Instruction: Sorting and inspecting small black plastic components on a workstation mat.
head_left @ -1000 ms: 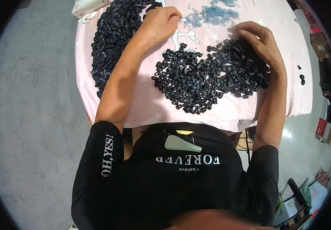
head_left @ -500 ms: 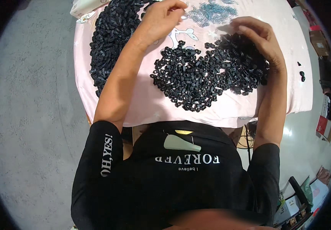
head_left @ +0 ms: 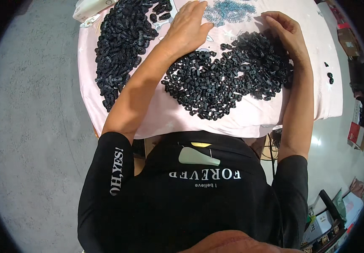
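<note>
Pink tablecloth (head_left: 249,120) carries black parts (head_left: 228,80); left hand (head_left: 188,27) flat, right hand (head_left: 285,29) curled, fingers apart.

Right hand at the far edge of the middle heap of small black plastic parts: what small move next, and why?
Probably curl the right hand fingers to pick one piece off the heap of small black plastic parts: the fingertips rest on its far edge, apparently empty, while the left hand lies flat on the pink cloth.

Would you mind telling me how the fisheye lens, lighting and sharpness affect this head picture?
Head view: the fisheye bends the pink cloth-covered table edges and leaves a black vignette at the corners; light is even and soft, with glare only on the shiny floor at right; the left hand, right hand and central pile of small black plastic parts are sharp, without motion blur.
</note>
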Demonstrator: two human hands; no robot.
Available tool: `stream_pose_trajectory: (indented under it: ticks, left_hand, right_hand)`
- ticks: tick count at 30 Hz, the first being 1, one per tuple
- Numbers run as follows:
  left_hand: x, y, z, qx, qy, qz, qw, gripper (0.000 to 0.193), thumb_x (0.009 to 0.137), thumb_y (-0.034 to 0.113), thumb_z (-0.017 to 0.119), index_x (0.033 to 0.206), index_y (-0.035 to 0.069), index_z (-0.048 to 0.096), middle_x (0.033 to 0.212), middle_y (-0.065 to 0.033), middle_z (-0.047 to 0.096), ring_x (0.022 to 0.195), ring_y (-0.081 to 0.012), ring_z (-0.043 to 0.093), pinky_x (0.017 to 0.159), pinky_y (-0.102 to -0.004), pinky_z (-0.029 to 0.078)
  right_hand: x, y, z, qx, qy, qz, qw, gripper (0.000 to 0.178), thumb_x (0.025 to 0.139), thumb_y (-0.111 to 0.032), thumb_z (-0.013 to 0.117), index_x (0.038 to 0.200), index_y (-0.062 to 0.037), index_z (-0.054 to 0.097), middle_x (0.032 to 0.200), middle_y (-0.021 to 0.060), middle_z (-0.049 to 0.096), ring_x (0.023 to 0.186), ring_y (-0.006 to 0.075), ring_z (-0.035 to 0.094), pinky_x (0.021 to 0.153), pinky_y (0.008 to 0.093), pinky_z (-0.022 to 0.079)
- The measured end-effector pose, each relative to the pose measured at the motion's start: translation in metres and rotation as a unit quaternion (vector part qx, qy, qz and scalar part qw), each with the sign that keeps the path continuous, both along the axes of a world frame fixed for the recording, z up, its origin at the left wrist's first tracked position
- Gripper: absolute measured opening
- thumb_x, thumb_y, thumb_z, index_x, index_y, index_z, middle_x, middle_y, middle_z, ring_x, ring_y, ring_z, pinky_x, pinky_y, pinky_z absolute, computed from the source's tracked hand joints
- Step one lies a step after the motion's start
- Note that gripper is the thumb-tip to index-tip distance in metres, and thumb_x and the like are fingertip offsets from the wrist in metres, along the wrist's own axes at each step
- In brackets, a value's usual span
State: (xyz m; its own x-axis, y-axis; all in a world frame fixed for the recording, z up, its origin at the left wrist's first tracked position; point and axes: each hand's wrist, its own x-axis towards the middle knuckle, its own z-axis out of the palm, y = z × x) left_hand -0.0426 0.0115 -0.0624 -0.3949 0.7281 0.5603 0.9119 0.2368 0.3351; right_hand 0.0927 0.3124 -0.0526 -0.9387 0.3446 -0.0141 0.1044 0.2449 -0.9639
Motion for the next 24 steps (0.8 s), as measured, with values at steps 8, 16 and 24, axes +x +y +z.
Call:
stream_pose_trajectory:
  ticks: [8,16,24]
  left_hand:
    - [0.007,0.029,-0.004,0.175,-0.005,-0.043,0.984,0.026,0.096,0.016,0.060,0.114,0.001,0.071,0.098,-0.0160,0.075,0.086,-0.0267,0.073,0.080,-0.0355,0.057]
    - [-0.008,-0.001,0.023,0.149,-0.119,-0.121,0.974,0.019,0.097,0.006,0.061,0.113,-0.004,0.065,0.094,-0.0115,0.069,0.083,-0.0181,0.066,0.075,-0.0298,0.053]
    - [0.017,0.001,0.044,-0.076,-0.170,-0.105,0.977,0.017,0.096,0.011,0.065,0.108,0.004,0.073,0.093,-0.0083,0.073,0.079,-0.0144,0.068,0.071,-0.0312,0.054]
  right_hand:
    - [-0.010,-0.031,0.023,-0.302,0.092,-0.083,0.945,0.029,0.100,-0.019,0.066,0.120,0.0021,0.067,0.113,0.0122,0.071,0.101,0.0193,0.070,0.089,0.0279,0.056]
    - [0.015,0.081,-0.002,-0.149,0.178,-0.173,0.957,0.035,0.104,-0.021,0.063,0.129,0.0037,0.066,0.119,0.0131,0.073,0.101,0.0145,0.068,0.085,0.0237,0.051]
    - [0.011,0.066,-0.020,-0.061,0.176,-0.241,0.953,0.027,0.096,-0.018,0.074,0.115,0.0000,0.075,0.103,0.0070,0.076,0.087,0.0079,0.063,0.075,0.0195,0.050]
